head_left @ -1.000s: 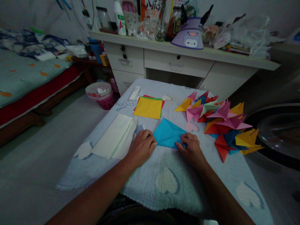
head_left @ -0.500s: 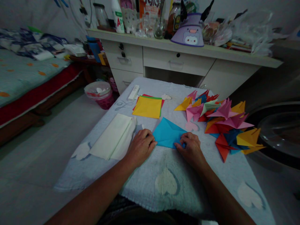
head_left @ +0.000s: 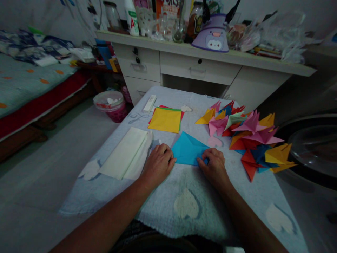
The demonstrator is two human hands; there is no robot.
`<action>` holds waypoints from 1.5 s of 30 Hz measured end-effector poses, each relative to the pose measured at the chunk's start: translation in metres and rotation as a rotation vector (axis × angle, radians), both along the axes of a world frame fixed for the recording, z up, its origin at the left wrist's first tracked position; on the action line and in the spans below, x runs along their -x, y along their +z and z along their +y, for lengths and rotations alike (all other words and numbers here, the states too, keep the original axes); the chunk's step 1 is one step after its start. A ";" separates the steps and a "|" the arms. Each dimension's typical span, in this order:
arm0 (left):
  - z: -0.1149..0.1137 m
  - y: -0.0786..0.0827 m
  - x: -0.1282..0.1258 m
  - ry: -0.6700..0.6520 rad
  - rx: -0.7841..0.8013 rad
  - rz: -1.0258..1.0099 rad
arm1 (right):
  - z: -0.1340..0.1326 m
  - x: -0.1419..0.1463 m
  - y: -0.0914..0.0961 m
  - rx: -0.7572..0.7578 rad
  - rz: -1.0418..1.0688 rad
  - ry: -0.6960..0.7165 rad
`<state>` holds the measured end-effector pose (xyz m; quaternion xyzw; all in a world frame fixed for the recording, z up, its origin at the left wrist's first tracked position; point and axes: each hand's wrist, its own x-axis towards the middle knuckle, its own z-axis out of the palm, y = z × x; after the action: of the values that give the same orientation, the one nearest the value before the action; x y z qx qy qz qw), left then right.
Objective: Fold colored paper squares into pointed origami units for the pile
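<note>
A blue sheet of origami paper (head_left: 188, 149), partly folded and creased, lies on the cloth-covered table between my two hands. My left hand (head_left: 160, 161) pinches its left corner, fingers curled and pressed together. At the lower right edge, my right hand (head_left: 212, 162) grips the paper between thumb and bent fingers. Beyond the blue paper lies a stack of square paper (head_left: 165, 120), yellow on top with green and red edges showing. Folded paper cranes (head_left: 252, 130) in several colours are heaped to the right of my right hand.
A folded white paper packet (head_left: 125, 153) lies left of my left hand, and a small white box (head_left: 150, 103) sits near the table's far left edge. Behind stands a white desk (head_left: 200, 66) crowded with jars and a purple visor (head_left: 212, 37). A pink bin (head_left: 112, 105) is on the floor.
My right thumb has shifted slightly to the right along the blue paper's lower edge. Both hands keep their hold, and the view has moved a little.
</note>
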<state>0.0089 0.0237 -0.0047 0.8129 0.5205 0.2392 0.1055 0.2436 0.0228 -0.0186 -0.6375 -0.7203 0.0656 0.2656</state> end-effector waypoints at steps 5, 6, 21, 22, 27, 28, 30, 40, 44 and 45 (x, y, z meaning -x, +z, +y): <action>0.000 -0.001 -0.001 0.028 0.003 0.011 | 0.000 0.003 0.001 0.020 -0.025 -0.048; 0.000 -0.001 -0.001 0.027 -0.003 0.014 | 0.000 0.003 0.001 0.025 -0.029 -0.054; -0.009 -0.005 -0.010 -0.347 -0.238 0.203 | 0.002 0.004 0.000 0.071 -0.088 -0.106; -0.009 -0.006 -0.011 -0.376 -0.217 0.216 | 0.002 0.004 0.000 0.078 -0.083 -0.106; -0.012 -0.004 -0.015 -0.373 -0.123 0.269 | 0.002 0.004 0.002 0.087 -0.006 -0.101; -0.013 -0.002 -0.016 -0.366 -0.107 0.279 | 0.002 0.003 0.002 0.081 0.018 -0.099; -0.015 0.001 -0.017 -0.360 -0.080 0.297 | 0.003 0.003 0.003 0.068 0.066 -0.093; -0.015 0.004 -0.017 -0.367 -0.037 0.323 | 0.004 0.006 0.008 0.073 0.066 -0.129; -0.015 0.003 -0.017 -0.364 -0.039 0.322 | 0.004 0.008 0.007 0.086 0.005 -0.135; -0.016 0.003 -0.017 -0.363 -0.040 0.322 | 0.004 0.008 0.007 0.086 -0.003 -0.136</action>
<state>0.0258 0.0080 -0.0017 0.9227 0.3711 0.0937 0.0464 0.2357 0.0266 -0.0118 -0.6957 -0.6724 0.0773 0.2407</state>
